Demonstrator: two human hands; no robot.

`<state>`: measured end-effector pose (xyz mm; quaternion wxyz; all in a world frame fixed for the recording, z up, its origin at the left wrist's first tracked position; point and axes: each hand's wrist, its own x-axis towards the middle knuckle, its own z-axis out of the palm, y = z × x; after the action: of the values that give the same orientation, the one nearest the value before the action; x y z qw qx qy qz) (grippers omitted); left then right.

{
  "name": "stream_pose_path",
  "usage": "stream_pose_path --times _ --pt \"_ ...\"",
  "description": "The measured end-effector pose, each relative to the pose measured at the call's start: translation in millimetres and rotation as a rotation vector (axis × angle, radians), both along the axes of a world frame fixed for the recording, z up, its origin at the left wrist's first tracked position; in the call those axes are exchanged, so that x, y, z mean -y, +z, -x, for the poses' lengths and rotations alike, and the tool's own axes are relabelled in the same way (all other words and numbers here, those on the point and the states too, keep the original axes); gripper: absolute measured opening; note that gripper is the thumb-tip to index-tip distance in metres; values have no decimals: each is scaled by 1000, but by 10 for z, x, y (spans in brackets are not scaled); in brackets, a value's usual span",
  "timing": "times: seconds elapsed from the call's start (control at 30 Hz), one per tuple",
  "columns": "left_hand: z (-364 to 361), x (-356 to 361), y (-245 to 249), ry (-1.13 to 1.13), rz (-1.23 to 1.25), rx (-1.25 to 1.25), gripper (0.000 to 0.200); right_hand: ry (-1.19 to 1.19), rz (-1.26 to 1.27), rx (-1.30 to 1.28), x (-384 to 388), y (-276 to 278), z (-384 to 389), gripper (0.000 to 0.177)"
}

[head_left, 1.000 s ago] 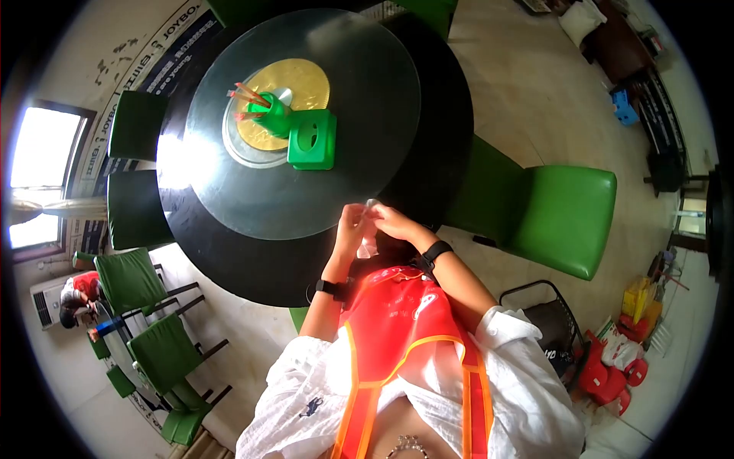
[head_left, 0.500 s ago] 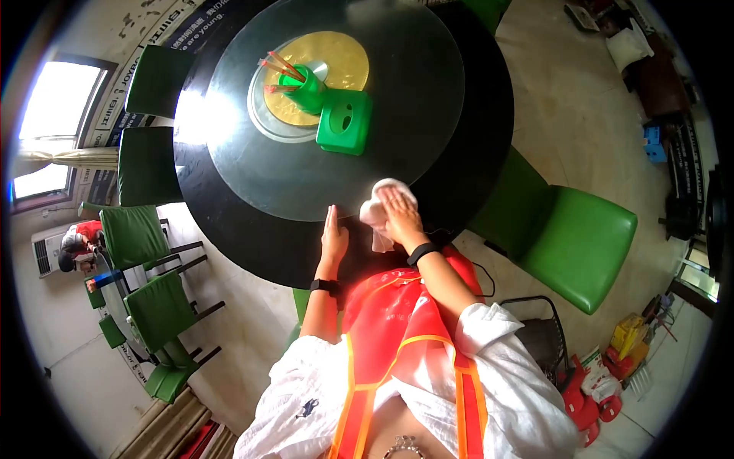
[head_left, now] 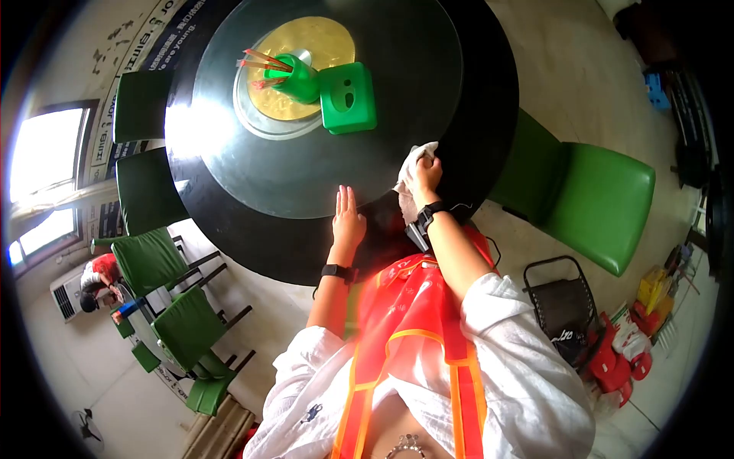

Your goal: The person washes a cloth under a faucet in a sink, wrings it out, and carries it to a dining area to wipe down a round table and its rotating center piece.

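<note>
A white cloth (head_left: 407, 180) is gripped in my right hand (head_left: 425, 177), over the edge of the glass turntable (head_left: 290, 176) on the round black table (head_left: 489, 99). My left hand (head_left: 349, 222) rests at the turntable's near edge, its fingers stretched out and nothing in it. Toward the back of the turntable stand a green tissue box (head_left: 348, 98) and a green cup (head_left: 299, 81) holding several red-wrapped sticks (head_left: 264, 61). The cup is beside a gold disc (head_left: 329, 38). A dark device (head_left: 417, 234) hangs near my right wrist.
Green chairs stand around the table, one at the right (head_left: 608, 199) and several at the left (head_left: 149, 260). A folding chair (head_left: 562, 298) is at the lower right, near red and yellow bags (head_left: 612, 363). Another person (head_left: 99, 277) is at the far left.
My right hand has moved right and away from my body with the cloth, its fingers now curled round it. My left hand has shifted slightly right. The view has shifted a little.
</note>
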<state>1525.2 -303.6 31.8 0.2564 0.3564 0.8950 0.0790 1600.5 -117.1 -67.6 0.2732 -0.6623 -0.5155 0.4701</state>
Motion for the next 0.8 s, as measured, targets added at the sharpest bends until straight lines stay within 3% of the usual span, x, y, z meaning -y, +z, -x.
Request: stream_pose_path --times 0.1,0.3,0.37,0.5,0.53,0.63,0.73,0.8 --pt "14 36 -64 -31 -24 -52 72 -12 303 -253 41 -1 -114 37" --pt "94 8 96 -94 80 -46 80 22 564 -410 447 14 -169 31" --pt "156 -75 257 -34 235 56 77 -17 598 -482 454 237 -153 26" --pt "200 13 251 -74 234 -25 70 50 860 -790 229 721 -246 22" --pt "191 44 243 -64 234 -8 69 74 820 -836 195 484 -275 19" --pt "180 45 207 -21 221 55 69 168 819 -795 -31 383 -269 15" --pt "174 -38 255 53 231 250 68 125 894 -795 -232 -27 -239 13" --pt "139 -80 237 78 227 302 66 128 942 -720 -367 2 -284 13"
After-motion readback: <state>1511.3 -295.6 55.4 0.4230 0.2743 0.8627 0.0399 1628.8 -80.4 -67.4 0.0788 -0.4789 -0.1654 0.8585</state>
